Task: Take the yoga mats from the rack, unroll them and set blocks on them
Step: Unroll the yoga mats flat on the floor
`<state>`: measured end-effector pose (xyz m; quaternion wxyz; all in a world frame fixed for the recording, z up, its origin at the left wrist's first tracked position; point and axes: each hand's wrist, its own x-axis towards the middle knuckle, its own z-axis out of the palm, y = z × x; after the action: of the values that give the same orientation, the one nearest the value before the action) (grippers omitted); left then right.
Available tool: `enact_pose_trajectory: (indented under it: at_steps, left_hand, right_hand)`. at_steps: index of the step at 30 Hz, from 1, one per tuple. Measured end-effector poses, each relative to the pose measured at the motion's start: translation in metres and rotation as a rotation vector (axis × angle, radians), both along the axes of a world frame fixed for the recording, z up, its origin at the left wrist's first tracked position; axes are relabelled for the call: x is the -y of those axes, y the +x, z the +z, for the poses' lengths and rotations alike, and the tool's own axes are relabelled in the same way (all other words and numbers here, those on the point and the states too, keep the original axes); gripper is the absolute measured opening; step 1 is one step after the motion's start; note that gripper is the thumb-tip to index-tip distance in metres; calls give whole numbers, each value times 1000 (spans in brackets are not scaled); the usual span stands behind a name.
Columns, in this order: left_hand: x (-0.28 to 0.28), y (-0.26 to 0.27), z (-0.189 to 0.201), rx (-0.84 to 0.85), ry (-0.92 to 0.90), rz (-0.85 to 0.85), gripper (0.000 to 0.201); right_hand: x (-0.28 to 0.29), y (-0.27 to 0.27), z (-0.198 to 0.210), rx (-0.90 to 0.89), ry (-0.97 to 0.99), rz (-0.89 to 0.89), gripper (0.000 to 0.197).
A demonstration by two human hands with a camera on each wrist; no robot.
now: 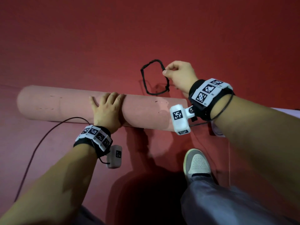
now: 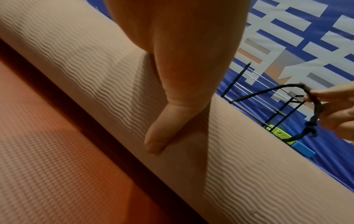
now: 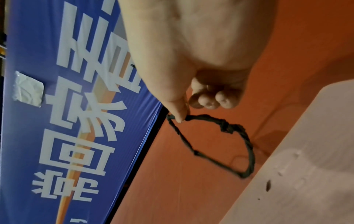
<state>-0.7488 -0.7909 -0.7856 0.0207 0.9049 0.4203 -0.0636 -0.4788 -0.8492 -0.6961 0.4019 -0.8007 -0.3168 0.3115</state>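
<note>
Yoga mat (image 1: 65,104): pink roll, lying crosswise on the red floor (image 1: 146,38). Left hand (image 1: 107,111) flat on its middle, fingers straight, pressing. Right hand (image 1: 180,75) at far right, above the roll's end, pinching a loose black cord loop (image 1: 152,77). Ribbed foam; likely light, soft, grippy, prone to springing open. Best held mid-roll, palm on top. Rack (image 2: 268,106) far behind.

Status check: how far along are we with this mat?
Done: the pink rolled mat lies on the red floor, its black tie loop off and pinched by the right hand. In hand: left hand rests flat on the roll. Left: unrolling, blocks.
</note>
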Motion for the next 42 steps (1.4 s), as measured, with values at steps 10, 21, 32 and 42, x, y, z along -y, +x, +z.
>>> enact_pose_trajectory:
  at_steps: [10,21,32,42]
  left_hand:
    - [0,1,1,51,-4,1,104]
    - [0,1,2,41,-5,-13,100]
    - [1,12,3,105,42,1,92]
    - [7,78,-1,169,69,-57,91]
  right_hand:
    - [-48,5,13,-172,153,-149,13]
    - [-6,11,-24,28,-539,332,76]
    - [44,24,-37,88,-602,323,74]
    - [91,70,-43,149,-503,163,73]
